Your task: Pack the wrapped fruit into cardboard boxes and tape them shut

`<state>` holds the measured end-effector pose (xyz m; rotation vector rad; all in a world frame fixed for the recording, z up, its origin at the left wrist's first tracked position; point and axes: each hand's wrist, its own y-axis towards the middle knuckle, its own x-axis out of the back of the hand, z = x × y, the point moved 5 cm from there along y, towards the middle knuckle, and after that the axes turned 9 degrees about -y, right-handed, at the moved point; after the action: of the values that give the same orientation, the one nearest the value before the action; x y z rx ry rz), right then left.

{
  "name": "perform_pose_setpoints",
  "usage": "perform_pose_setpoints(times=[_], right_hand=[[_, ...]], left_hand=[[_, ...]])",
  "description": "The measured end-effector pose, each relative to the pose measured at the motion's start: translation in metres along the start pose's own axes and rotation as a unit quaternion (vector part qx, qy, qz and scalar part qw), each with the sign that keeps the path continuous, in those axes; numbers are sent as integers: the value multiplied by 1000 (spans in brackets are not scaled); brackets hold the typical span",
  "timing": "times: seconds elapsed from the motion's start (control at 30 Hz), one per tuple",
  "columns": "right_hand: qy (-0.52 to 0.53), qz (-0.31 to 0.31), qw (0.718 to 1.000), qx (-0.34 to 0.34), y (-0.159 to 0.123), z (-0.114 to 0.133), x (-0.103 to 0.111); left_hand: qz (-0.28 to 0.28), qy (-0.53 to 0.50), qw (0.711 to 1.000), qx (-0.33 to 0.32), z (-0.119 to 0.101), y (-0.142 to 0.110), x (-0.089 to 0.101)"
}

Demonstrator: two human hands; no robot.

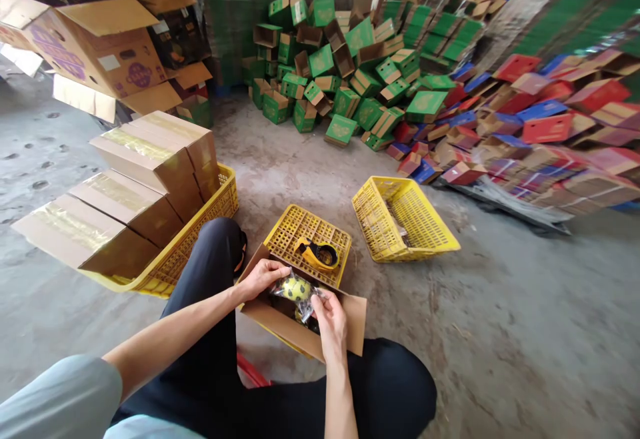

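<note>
Above an open carton (356, 321), both hands (261, 277) (331, 317) pinched closed, gripping a clear plastic packet (294, 288) by its ends

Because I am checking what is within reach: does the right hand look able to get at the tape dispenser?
Probably yes: the tape dispenser lies uncovered on the yellow crate, beyond the open box. The right hand would first need to release the packet.

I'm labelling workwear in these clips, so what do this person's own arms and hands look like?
The left hand and right hand wear no gloves, and no watch shows. A plain, pale blue sleeve ends around the left elbow; no sleeve shows on the right forearm.
</note>
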<state>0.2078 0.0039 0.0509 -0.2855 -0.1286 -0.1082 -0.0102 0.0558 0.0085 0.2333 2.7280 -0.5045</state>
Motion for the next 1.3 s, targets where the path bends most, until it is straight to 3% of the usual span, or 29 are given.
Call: perform_pose_setpoints(times=[0.2,0.37,0.5,0.73,0.9,1.0,1.17,1.3], right_hand=[[84,-10,996,1,3,-4,2],[107,-10,994,-6,4,-8,6],[107,-15,994,-10,4,-13,9],[-21,17,998,55,5,-13,8],[-176,-38,969,169,2,4,10],[-204,-63,953,216,0,11,11],[-118,5,982,148,2,0,3],[-63,10,994,94,3,-6,1]], left_hand=[[17,-25,999,38,6,-1,-4],[128,-80,985,84,2,-11,-16],[196,-65,977,48,-4,-14,-20],[186,-40,976,103,4,-12,-12],[162,-47,979,116,2,-12,-9],[145,-39,980,131,6,-11,-8],[134,-14,977,166,13,-10,-7],[121,-6,979,166,13,-9,-7]])
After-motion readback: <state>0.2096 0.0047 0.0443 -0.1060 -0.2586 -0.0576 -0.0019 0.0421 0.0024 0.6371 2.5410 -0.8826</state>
